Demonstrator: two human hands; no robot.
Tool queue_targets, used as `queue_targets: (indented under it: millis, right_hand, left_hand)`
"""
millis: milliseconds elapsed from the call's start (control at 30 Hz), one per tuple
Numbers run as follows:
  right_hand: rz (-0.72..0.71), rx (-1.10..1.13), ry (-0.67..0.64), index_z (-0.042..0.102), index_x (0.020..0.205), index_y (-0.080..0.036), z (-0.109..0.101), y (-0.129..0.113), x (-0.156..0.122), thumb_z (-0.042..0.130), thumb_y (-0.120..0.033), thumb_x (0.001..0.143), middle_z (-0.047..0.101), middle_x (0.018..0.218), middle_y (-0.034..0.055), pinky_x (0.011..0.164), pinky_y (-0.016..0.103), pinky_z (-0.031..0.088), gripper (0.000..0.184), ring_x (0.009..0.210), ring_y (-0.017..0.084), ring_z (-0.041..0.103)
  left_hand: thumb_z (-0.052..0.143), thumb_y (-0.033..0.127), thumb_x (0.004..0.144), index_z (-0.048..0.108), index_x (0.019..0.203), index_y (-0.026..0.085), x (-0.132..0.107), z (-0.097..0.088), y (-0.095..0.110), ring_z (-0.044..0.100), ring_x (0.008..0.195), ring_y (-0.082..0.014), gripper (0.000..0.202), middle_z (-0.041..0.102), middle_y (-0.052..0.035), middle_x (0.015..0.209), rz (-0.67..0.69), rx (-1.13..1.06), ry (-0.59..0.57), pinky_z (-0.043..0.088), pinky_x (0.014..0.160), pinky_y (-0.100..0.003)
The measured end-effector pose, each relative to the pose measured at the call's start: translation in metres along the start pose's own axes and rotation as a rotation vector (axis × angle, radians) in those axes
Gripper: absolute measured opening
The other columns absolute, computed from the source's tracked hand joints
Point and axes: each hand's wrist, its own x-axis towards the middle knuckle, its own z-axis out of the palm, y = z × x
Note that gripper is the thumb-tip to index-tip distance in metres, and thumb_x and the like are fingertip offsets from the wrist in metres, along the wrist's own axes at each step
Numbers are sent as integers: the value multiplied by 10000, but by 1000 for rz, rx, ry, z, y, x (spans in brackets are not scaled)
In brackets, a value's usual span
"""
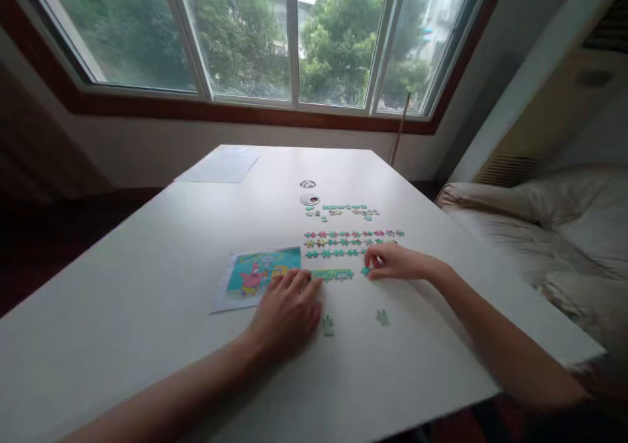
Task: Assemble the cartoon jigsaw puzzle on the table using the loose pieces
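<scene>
My left hand (289, 305) lies flat with fingers stretched over the right edge of a printed cartoon picture (250, 276). Its fingertips reach the left end of a joined strip of puzzle pieces (338, 275). My right hand (392, 262) is bent in a pinch at a teal puzzle piece (365, 271), just right of that strip. Rows of loose puzzle pieces (338, 243) lie beyond the strip, the nearest row partly hidden by my right hand. Closer to me are two separate greenish pieces, one (328, 326) beside my left hand and another (382, 317) farther right.
More puzzle pieces (344, 207) lie farther back, near two round items (309, 199) on the white table (161, 266). A sheet of paper (218, 167) rests at the far left corner. A sofa (530, 227) stands to the right, and a window is ahead.
</scene>
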Motion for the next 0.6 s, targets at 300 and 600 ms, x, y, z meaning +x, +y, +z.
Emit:
queue_targets:
  millis: [300, 600]
  right_hand:
    - [27, -1, -14, 585, 861, -164, 0, -2, -1, 618, -333, 717, 566, 739, 12, 572, 215, 368, 225, 648, 119, 496]
    - [-27, -26, 34, 595, 884, -171, -5, 3, -4, 588, -347, 749, 605, 773, 18, 622, 228, 382, 222, 671, 122, 521]
  left_hand:
    - [463, 244, 810, 533, 1090, 196, -1, 2, -1, 444, 1042, -263, 292, 537, -93, 1084, 7, -8, 27, 325, 899, -436]
    - [473, 226, 798, 545, 1076, 193, 1, -1, 2, 455, 1043, -262, 289, 542, -95, 1104, -5, -9, 37, 339, 892, -433]
